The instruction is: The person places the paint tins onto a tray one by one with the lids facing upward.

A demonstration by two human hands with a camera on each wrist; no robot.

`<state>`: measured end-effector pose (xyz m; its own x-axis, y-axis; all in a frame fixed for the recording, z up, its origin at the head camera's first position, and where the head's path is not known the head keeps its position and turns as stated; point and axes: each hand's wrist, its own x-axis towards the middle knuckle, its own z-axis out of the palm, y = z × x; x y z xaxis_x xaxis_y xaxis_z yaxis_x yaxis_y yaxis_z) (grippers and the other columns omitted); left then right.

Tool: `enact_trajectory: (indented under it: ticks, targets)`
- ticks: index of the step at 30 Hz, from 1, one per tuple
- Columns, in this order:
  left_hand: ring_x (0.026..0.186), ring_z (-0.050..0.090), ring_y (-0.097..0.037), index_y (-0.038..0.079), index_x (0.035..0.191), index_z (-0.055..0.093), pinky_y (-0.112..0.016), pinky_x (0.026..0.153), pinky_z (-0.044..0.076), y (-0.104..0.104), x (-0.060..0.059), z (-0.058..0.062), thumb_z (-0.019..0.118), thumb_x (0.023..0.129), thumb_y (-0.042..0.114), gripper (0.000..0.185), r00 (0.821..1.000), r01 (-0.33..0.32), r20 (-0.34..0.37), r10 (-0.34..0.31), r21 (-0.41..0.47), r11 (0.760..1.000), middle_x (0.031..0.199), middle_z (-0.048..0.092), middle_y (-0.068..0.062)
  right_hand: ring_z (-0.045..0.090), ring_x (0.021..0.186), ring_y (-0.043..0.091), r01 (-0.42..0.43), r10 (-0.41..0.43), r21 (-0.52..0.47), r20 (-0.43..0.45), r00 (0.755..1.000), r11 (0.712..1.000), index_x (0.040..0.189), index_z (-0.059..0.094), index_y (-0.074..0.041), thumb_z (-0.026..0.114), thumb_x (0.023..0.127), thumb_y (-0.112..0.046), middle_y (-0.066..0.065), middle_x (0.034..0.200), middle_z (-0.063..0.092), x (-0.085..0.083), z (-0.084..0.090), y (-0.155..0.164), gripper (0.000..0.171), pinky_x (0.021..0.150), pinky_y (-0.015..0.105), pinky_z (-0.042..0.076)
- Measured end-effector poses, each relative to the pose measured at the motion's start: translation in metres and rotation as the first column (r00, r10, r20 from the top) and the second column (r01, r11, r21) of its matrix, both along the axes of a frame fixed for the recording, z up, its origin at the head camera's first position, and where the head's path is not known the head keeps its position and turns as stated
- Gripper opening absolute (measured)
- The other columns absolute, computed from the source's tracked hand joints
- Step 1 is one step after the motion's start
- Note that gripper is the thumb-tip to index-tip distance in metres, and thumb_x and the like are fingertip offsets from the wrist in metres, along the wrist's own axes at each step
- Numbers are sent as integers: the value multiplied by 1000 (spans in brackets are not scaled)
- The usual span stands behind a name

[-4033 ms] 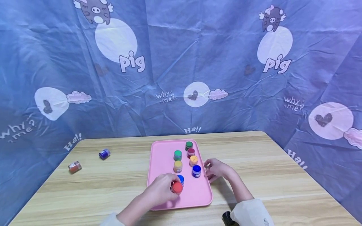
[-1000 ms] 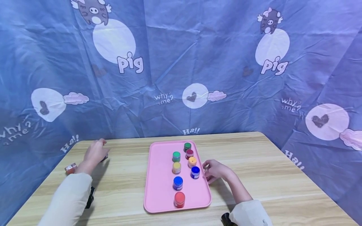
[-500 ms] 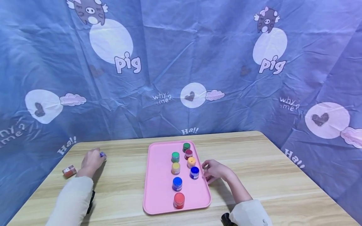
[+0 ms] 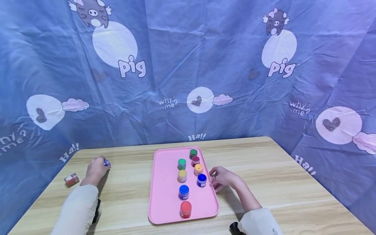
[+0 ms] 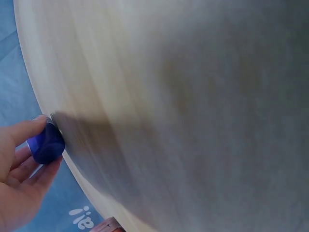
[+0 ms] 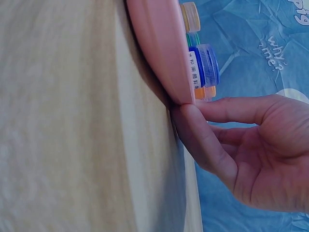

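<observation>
pink tray (image 4: pixel 164 195), seven pots, brown pot (image 4: pixel 71 179) aside

Light: I see even, soft, bright | Shadows: faint under sleeves, dark on table (image 5: pixel 145 145) | Blur: both wrist views soft | Edges: head view bowed

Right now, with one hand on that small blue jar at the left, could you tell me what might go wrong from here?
1. The left hand pinches the blue jar near the table edge; a weak grip could drop it off.
2. The orange jar lies on its side nearby and might roll if nudged.
3. The right hand touches the pink tray rim; a push could topple its jars.
</observation>
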<state>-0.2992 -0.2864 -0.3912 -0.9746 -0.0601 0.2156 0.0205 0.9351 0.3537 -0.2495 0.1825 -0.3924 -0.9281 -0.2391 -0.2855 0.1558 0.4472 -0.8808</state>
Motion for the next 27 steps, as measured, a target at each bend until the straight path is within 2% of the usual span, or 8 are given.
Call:
enact_trajectory:
  ticks: [9,27]
  targets:
    - [83,54,-47,-14,98,51,-51,73,46,9,1,7,68,75,7,35,1000,8,30,-8,16,1000,89,55,-34,61,58,27,12,-12,23,1,1000,1000,106,47,10,55,71,15,18,80,51,0,1,-1,36,56,37,55]
    - [80,56,-42,-10,95,56,-49,70,46,50,2,24,67,72,7,30,990,123,-74,-121,18,992,87,60,-27,61,59,26,6,-5,50,-7,1000,999,106,48,9,56,72,13,17,80,52,2,2,-1,35,56,37,55]
